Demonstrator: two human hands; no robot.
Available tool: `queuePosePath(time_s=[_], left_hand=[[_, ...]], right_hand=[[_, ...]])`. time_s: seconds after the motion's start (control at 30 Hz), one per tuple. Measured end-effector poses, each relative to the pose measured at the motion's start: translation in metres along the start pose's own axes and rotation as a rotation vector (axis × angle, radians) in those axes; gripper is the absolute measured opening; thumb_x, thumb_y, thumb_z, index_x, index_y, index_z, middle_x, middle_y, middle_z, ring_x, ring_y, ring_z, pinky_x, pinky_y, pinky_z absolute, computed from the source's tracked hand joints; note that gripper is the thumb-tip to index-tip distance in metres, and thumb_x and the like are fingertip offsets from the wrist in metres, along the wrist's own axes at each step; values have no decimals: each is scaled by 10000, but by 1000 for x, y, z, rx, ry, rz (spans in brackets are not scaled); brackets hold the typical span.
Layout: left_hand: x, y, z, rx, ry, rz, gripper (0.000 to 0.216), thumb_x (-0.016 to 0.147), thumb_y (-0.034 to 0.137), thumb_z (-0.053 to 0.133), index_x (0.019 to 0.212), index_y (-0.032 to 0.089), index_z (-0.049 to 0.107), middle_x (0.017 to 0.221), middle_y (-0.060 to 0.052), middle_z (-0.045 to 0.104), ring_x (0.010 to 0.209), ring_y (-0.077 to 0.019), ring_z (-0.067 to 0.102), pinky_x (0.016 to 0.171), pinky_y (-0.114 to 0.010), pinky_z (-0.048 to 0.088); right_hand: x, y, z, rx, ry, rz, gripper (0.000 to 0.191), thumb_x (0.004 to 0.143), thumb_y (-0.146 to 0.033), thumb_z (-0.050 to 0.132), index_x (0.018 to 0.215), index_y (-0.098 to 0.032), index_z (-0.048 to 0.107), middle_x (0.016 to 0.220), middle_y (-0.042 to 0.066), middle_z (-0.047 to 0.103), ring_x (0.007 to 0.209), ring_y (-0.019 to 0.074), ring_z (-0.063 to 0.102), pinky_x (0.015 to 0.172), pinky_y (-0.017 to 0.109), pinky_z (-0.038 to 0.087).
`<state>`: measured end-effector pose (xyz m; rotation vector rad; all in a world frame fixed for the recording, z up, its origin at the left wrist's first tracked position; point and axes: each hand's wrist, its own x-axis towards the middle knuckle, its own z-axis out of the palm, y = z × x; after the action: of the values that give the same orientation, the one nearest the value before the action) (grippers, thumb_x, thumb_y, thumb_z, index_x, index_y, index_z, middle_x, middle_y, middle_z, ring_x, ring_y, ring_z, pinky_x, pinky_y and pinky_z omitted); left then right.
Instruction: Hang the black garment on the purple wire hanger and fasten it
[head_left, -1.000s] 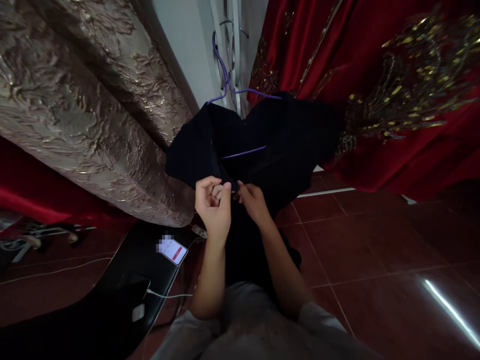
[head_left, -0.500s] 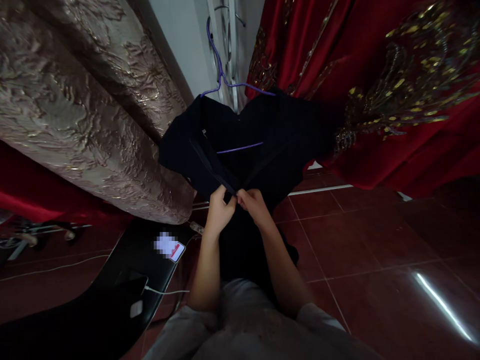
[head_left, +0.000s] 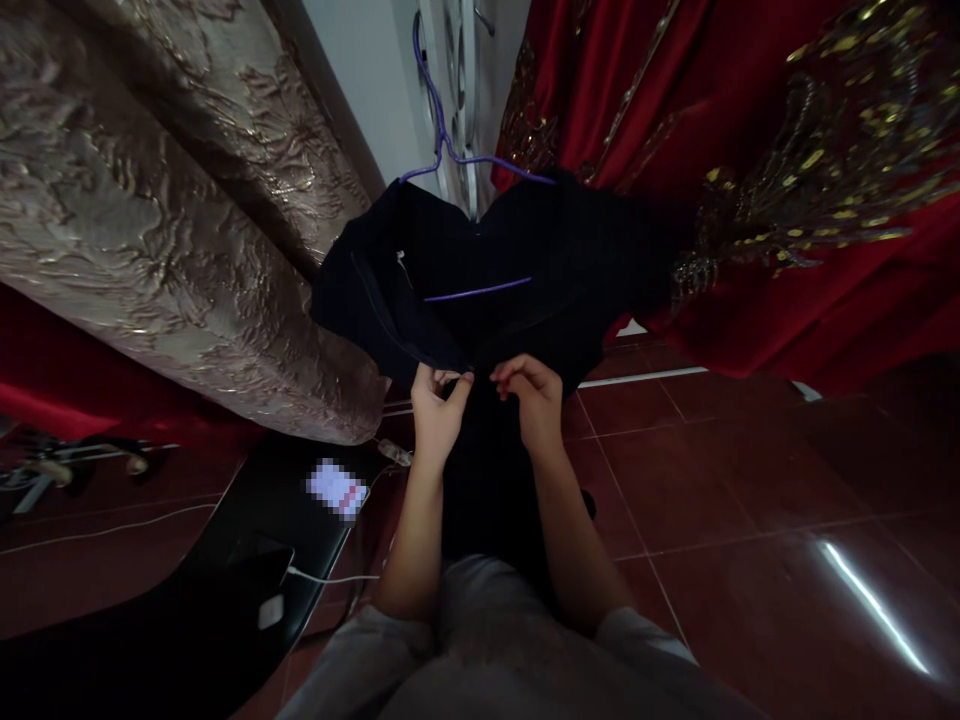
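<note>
A dark navy garment [head_left: 517,250] with its front neckline spread apart hangs on a purple wire hanger [head_left: 444,140]. My left hand [head_left: 439,410] pinches the garment's front edge at the bottom of the neck opening, thumb against the fingers. Just to the right, my right hand [head_left: 536,400] is held in front of the cloth with its fingers bent and slightly apart. Nothing shows between those fingers. A small white label [head_left: 401,258] is visible inside the left side of the neckline. The lower part of the garment is too dark to make out.
Patterned beige fabric [head_left: 195,250] hangs at left, and red cloth with gold sequins [head_left: 825,200] at right. A black bench-like surface [head_left: 202,600] at lower left carries a lit phone [head_left: 337,488], a dark device on a white cable and a small white case [head_left: 271,611].
My right hand has let go of the garment's front edge and moved right, away from my left hand. My left hand keeps its pinch, and the left front edge now bows further outward.
</note>
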<state>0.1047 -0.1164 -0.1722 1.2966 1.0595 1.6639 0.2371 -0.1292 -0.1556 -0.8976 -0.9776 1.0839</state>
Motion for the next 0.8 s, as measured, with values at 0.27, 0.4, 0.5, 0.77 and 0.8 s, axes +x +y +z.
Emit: queuePosePath(time_s=[0.27,0.4,0.5,0.77,0.8], left_hand=[[0,-1,-1,-34,-16,-50,257,784,193,744,951,190,549,759,42,539,674,-75,567,676,-176,472],[0,1,2,-24,-30,-39,241,776,165,738,932,191,557,747,51,512,656,-65,551,672,-168,471],[0,3,1,-21,-60,-22,278,776,145,738,986,194,562,787,43,549,670,-67,568,672,-169,480],[0,4,-1,-9,-77,4,278,788,134,730,995,191,553,798,43,561,686,-75,615,679,-179,499],[-1,4,-1,-4,-82,6,269,790,136,728,991,189,557,798,39,572,695,-78,622,684,-181,501]], right_hand=[[3,21,-6,129,74,-105,102,516,-141,471,496,-200,390,489,-46,404,490,86,375,494,231,244],[1,19,-2,81,84,-82,89,539,-132,475,494,-197,432,488,-35,457,491,89,391,503,235,259],[-1,10,2,-6,17,-38,67,657,-138,571,673,-186,615,650,-7,627,624,124,566,619,252,417],[-2,5,8,-129,-51,-88,250,889,-208,468,670,-186,587,638,-10,551,612,112,499,604,246,388],[-2,6,8,-121,-51,-103,243,883,-192,459,677,-185,587,633,-14,541,607,110,486,601,246,377]])
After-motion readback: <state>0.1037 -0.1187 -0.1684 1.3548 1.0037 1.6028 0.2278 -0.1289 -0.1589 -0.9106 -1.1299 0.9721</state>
